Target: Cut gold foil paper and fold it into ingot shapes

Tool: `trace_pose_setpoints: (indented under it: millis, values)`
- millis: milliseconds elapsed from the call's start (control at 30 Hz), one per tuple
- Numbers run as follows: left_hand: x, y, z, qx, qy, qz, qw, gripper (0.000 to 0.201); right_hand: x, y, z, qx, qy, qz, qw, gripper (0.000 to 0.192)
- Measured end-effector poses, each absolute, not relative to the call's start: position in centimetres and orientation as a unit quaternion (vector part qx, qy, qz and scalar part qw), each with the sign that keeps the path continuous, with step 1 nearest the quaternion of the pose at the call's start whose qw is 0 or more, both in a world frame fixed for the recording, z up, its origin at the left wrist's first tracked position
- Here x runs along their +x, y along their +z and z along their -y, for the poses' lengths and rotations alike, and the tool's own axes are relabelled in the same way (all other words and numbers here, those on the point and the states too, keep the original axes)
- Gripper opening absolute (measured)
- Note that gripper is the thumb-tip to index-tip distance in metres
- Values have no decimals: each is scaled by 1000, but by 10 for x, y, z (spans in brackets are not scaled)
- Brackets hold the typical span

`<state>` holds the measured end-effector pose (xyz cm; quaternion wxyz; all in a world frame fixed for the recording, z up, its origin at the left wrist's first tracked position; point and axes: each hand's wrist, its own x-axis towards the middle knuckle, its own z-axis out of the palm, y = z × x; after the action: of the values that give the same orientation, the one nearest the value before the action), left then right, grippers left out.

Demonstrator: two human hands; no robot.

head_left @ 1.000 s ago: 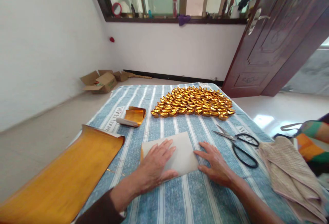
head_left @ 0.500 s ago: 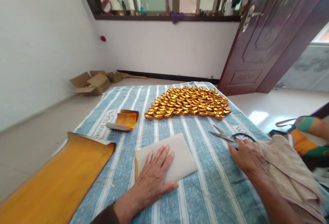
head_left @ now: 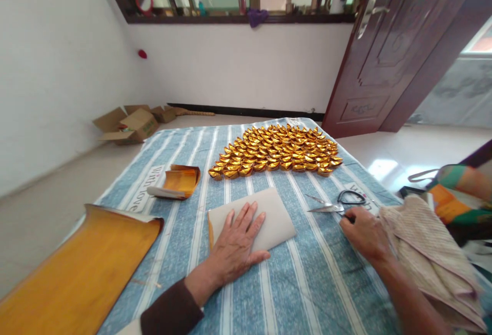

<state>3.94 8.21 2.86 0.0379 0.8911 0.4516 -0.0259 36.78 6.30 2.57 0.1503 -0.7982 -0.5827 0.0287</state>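
Observation:
My left hand [head_left: 238,237] lies flat with fingers spread on a folded sheet of paper [head_left: 274,214]. The sheet's pale side faces up, and a gold strip shows along its left edge. To the right, my right hand [head_left: 365,232] has its fingers curled over the near handle of a pair of scissors [head_left: 326,206]. The blades are spread and point left; the far black handle loop shows, while my fingers hide the near one. Beyond the sheet, many folded gold paper ingots [head_left: 277,150] stand in close rows.
Curled gold paper pieces [head_left: 180,181] lie left of the ingots. A long gold sheet [head_left: 88,268] covers the near left. A beige towel [head_left: 426,253] sits at the right edge of the striped tablecloth [head_left: 307,284]. Cardboard boxes [head_left: 134,125] are on the floor.
My right hand has closed around the near scissor handle, and the scissors have turned slightly with their handles spread wider. My left hand stays on the sheet. The view has shifted a little.

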Motion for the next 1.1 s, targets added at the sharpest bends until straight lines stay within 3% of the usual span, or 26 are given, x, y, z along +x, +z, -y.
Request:
trace_pose_setpoints:
  millis: [167, 633, 867, 1100]
  values:
    - [43, 27, -101, 894, -11, -448, 25, 86, 369, 30, -62, -729, 116, 645, 197, 12]
    - [44, 27, -109, 890, -30, -450, 60, 83, 363, 11, -77, -550, 19, 791, 267, 10]
    - [54, 36, -107, 879, -76, -464, 81, 62, 355, 11, -78, -511, 11, 816, 270, 12]
    - [62, 44, -106, 891, -78, -441, 79, 56, 348, 12, -77, -500, 22, 823, 268, 12]
